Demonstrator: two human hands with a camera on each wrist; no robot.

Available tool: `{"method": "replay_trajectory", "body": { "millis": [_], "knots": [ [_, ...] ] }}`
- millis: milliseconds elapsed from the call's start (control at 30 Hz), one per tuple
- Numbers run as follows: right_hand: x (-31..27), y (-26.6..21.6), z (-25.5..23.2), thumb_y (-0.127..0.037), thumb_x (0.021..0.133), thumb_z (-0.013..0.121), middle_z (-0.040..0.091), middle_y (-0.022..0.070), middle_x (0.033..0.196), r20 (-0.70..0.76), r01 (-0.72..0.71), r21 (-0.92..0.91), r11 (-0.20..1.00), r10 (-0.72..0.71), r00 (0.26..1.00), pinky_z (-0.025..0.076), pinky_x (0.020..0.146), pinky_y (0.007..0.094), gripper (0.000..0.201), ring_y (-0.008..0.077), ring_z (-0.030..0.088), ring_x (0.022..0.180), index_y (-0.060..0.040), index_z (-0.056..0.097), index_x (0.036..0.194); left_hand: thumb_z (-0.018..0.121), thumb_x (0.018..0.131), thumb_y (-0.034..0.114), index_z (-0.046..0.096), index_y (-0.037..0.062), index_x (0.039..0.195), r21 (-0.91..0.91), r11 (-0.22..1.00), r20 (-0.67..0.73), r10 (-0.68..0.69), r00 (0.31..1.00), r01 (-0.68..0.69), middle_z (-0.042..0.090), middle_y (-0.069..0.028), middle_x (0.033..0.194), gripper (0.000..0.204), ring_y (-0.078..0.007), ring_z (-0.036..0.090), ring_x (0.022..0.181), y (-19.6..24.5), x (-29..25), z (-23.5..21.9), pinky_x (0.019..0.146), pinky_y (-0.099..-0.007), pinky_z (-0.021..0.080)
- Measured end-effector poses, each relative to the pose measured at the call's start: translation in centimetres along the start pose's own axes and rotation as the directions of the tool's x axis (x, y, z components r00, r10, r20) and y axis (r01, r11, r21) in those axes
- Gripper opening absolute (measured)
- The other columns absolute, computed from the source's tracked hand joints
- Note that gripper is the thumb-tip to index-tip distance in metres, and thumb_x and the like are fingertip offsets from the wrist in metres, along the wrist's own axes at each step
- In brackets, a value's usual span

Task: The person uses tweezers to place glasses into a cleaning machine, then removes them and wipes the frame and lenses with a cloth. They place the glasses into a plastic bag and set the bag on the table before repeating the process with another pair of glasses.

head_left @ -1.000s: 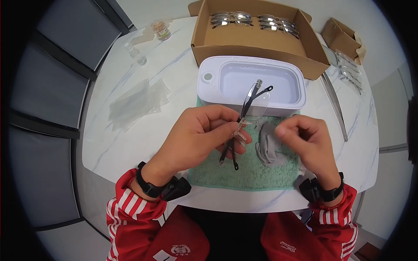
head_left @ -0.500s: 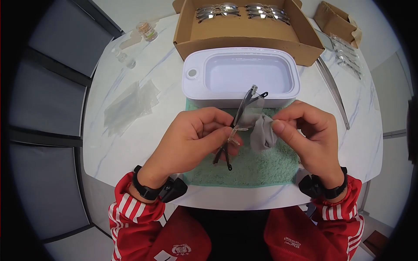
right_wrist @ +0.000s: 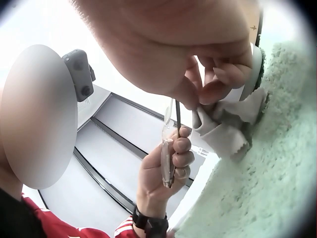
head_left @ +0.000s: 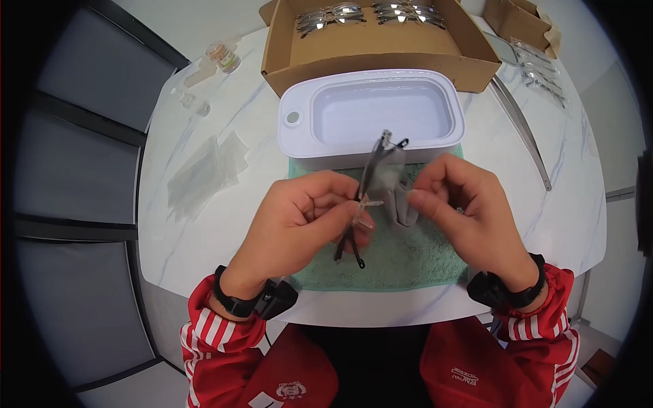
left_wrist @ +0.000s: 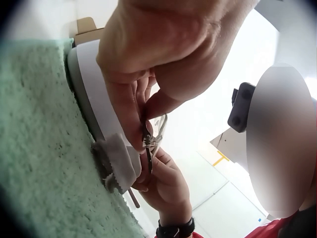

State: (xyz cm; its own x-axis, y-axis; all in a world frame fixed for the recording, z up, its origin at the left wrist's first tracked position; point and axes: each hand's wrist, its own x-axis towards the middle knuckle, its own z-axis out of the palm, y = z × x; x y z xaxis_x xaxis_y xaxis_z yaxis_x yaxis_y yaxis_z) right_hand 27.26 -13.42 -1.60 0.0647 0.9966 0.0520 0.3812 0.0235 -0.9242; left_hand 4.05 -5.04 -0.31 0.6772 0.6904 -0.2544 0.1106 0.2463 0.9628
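In the head view the left hand (head_left: 299, 217) pinches a pair of glasses (head_left: 374, 166) near the bridge, lenses upright and dark temples folded across. The right hand (head_left: 469, 204) pinches a grey cloth (head_left: 403, 207) between thumb and index finger, close beside the upper lens. The cloth hangs over a green towel (head_left: 381, 265); its scalloped edge shows under the fingers in the right wrist view (right_wrist: 225, 139). Whether cloth and lens touch is hard to tell. From the left wrist, the glasses (left_wrist: 150, 141) stand between both hands.
Behind the hands stands a white basin (head_left: 292, 139) with a round button. An open cardboard box (head_left: 381, 64) behind it holds several glasses. Clear plastic sleeves (head_left: 207, 173) and small bottles (head_left: 224, 58) lie left; a curved strip (head_left: 520, 126), wrapped glasses (head_left: 541, 71) and a small box (head_left: 517, 24) right.
The right hand has come left to the glasses and taken hold of the cloth, lifting it from the towel. The left hand keeps its pinch on the glasses. The head view has shifted.
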Motion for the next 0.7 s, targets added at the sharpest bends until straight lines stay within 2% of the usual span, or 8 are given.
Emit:
{"method": "replay_trajectory", "body": {
  "millis": [67,100,167,200,267,300,367,700],
  "knots": [
    [0.0,0.1,0.0,-0.006,0.094,0.068,0.059,-0.0020,0.068,0.038,-0.141,0.281,0.949,0.135,0.990,0.035,0.049,0.0236,0.007,0.0044,0.046,0.054,-0.0011,0.063,0.094,0.055,0.097,0.000,0.060,-0.0065,0.114,-0.008,1.000,0.051,-0.025,0.998,0.025,0.073,-0.0143,0.091,0.019,-0.0189,0.072,0.076,0.0,-0.1,0.0,0.063,-0.0285,0.057],
    [0.0,0.0,0.0,-0.006,0.094,0.068,0.059,-0.0020,0.068,0.036,-0.142,0.282,0.949,0.138,0.990,0.035,0.049,0.0236,0.007,0.0044,0.046,0.054,-0.0011,0.063,0.094,0.054,0.098,0.000,0.060,-0.0064,0.114,-0.003,0.999,0.070,-0.038,0.997,0.038,0.073,-0.0140,0.091,0.018,-0.0188,0.072,0.075,0.0,-0.2,0.1,0.063,-0.0283,0.057],
    [0.0,-0.4,0.0,-0.007,0.097,0.065,0.058,-0.0033,0.069,0.108,-0.231,0.499,0.835,0.204,0.973,0.033,0.048,0.0222,0.008,0.0034,0.044,0.053,-0.0017,0.060,0.100,0.054,0.098,0.000,0.060,-0.0063,0.114,0.003,0.999,0.095,-0.052,0.994,0.052,0.073,-0.0138,0.091,0.018,-0.0186,0.072,0.075,0.1,-0.3,0.2,0.063,-0.0280,0.057],
    [-0.1,-0.7,-0.2,-0.007,0.097,0.065,0.058,-0.0033,0.069,0.106,-0.231,0.500,0.835,0.206,0.973,0.033,0.048,0.0222,0.008,0.0034,0.044,0.053,-0.0017,0.060,0.100,0.053,0.098,0.000,0.060,-0.0063,0.114,0.010,0.998,0.098,-0.056,0.994,0.056,0.073,-0.0136,0.091,0.018,-0.0184,0.072,0.076,0.1,-0.3,0.2,0.063,-0.0279,0.057],
    [-0.2,-1.0,-0.5,-0.006,0.097,0.064,0.057,-0.0022,0.067,0.223,-0.330,0.700,0.633,0.246,0.943,0.033,0.046,0.0217,0.012,0.0036,0.043,0.050,-0.0030,0.057,0.107,0.053,0.098,0.000,0.060,-0.0062,0.114,0.019,0.998,0.097,-0.059,0.994,0.057,0.073,-0.0134,0.091,0.018,-0.0183,0.072,0.076,0.0,-0.3,0.2,0.063,-0.0278,0.057],
    [-0.2,-0.9,-0.4,-0.006,0.097,0.064,0.057,-0.0022,0.067,0.223,-0.331,0.700,0.633,0.246,0.943,0.033,0.046,0.0217,0.012,0.0036,0.043,0.050,-0.0030,0.057,0.107,0.053,0.099,0.000,0.060,-0.0062,0.113,0.026,0.998,0.093,-0.060,0.994,0.058,0.073,-0.0133,0.091,0.018,-0.0180,0.072,0.076,-0.2,-0.3,0.1,0.063,-0.0277,0.056],
    [-0.3,-0.4,-0.4,-0.004,0.097,0.063,0.055,-0.0025,0.065,0.290,-0.371,0.779,0.506,0.234,0.928,0.031,0.044,0.0227,0.015,0.0040,0.040,0.046,-0.0047,0.054,0.109,0.052,0.099,0.000,0.060,-0.0062,0.113,0.036,0.998,0.089,-0.063,0.994,0.060,0.073,-0.0133,0.092,0.018,-0.0178,0.072,0.076,-0.4,-0.2,0.1,0.063,-0.0276,0.056],
    [-0.3,0.6,-0.1,-0.002,0.096,0.060,0.054,-0.0021,0.063,0.351,-0.394,0.839,0.377,0.180,0.919,0.029,0.042,0.0229,0.011,0.0036,0.033,0.042,-0.0086,0.051,0.099,0.053,0.098,-0.002,0.061,-0.0059,0.112,0.122,0.991,0.072,-0.056,0.996,0.047,0.072,-0.0113,0.091,0.016,-0.0159,0.070,0.075,-0.6,0.0,0.3,0.063,-0.0270,0.055]
  ]
}}
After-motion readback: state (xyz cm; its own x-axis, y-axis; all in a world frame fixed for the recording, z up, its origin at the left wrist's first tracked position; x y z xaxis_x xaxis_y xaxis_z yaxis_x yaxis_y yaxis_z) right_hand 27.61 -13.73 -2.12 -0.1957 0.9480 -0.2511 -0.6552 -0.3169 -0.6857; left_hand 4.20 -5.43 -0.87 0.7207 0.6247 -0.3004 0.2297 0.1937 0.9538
